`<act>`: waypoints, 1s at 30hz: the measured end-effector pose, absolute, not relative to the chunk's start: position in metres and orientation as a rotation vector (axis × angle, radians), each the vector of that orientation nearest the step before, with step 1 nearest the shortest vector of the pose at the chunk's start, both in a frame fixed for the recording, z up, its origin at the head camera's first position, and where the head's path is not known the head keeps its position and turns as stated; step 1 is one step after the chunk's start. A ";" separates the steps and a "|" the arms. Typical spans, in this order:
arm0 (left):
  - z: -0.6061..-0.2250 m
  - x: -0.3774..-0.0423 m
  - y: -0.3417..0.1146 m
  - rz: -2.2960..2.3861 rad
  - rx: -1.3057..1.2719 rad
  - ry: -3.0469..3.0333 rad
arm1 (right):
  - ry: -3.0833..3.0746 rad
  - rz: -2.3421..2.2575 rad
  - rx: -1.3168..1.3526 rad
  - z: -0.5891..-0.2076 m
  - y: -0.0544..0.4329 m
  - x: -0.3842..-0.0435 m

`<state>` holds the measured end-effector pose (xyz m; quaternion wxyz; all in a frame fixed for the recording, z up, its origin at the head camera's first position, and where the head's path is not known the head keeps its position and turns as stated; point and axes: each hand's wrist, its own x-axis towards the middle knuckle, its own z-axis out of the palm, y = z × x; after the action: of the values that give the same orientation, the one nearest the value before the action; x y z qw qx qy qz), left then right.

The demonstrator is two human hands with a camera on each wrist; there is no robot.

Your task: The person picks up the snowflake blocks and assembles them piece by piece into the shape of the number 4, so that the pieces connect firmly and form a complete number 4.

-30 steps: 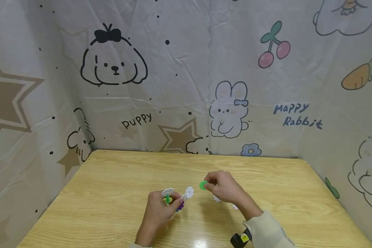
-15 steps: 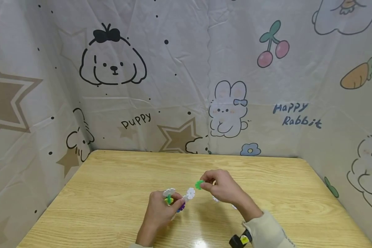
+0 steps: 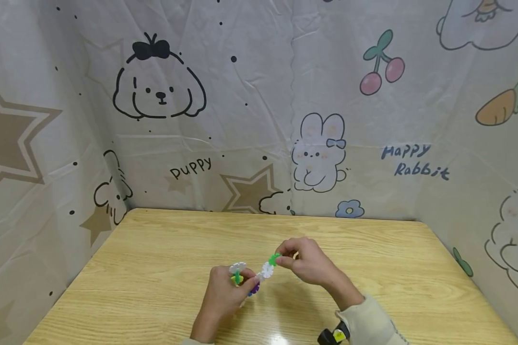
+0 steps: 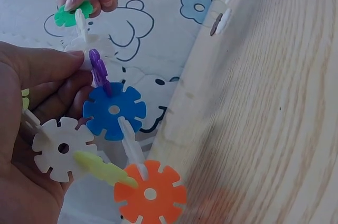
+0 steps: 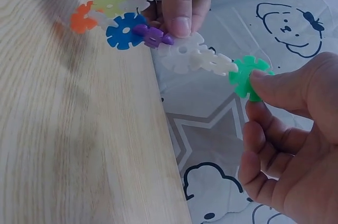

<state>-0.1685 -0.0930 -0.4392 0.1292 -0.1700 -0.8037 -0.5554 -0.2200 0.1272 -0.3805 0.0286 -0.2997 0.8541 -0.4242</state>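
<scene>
My left hand (image 3: pixel 226 290) pinches a chain of slotted plastic snowflake discs near its middle. In the left wrist view, the chain bends below the thumb through a purple disc (image 4: pixel 98 71), a blue disc (image 4: pixel 100 105), an orange disc (image 4: pixel 133 195) and a white disc (image 4: pixel 50 145). My right hand (image 3: pixel 308 261) pinches a green snowflake disc (image 5: pixel 242 76) between thumb and forefinger, its other fingers curled below. The green disc's edge meets the slots of a white disc (image 5: pixel 216 63) at the chain's end. A further white disc (image 5: pixel 179 57) sits by the left thumb.
Loose discs (image 4: pixel 223 23) lie on the wooden table (image 3: pixel 164 258), largely hidden behind my right hand in the head view. A cloth (image 3: pixel 250 96) printed with cartoon animals hangs behind and beside the table. A black device (image 3: pixel 328 337) is at my right wrist.
My right hand has moved left with the green disc until it meets the white disc at the chain's end. The left hand has shifted slightly right, still holding the chain.
</scene>
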 end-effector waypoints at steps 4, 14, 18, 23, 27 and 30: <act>-0.439 -0.168 -0.093 -1.618 -0.488 -2.339 | 2.629 -1.313 -0.927 -0.382 0.127 -0.220; -0.442 -0.169 -0.091 -1.553 -0.511 -2.291 | 2.672 -1.352 -0.882 -0.383 0.124 -0.218; -0.443 -0.170 -0.090 -1.513 -0.519 -2.275 | 2.701 -1.365 -0.883 -0.386 0.122 -0.218; -0.442 -0.170 -0.089 -1.459 -0.520 -2.262 | 2.726 -1.390 -0.901 -0.390 0.120 -0.216; -0.442 -0.170 -0.089 -1.468 -0.507 -2.284 | 2.745 -1.363 -0.928 -0.389 0.119 -0.217; -0.440 -0.171 -0.088 -1.502 -0.497 -2.303 | 2.737 -1.336 -0.934 -0.387 0.122 -0.218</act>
<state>-0.1706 -0.0876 -0.4403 0.1729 -0.1751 -0.8119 -0.5294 -0.2182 0.1222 -0.3873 -0.0218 -0.2931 0.8590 -0.4193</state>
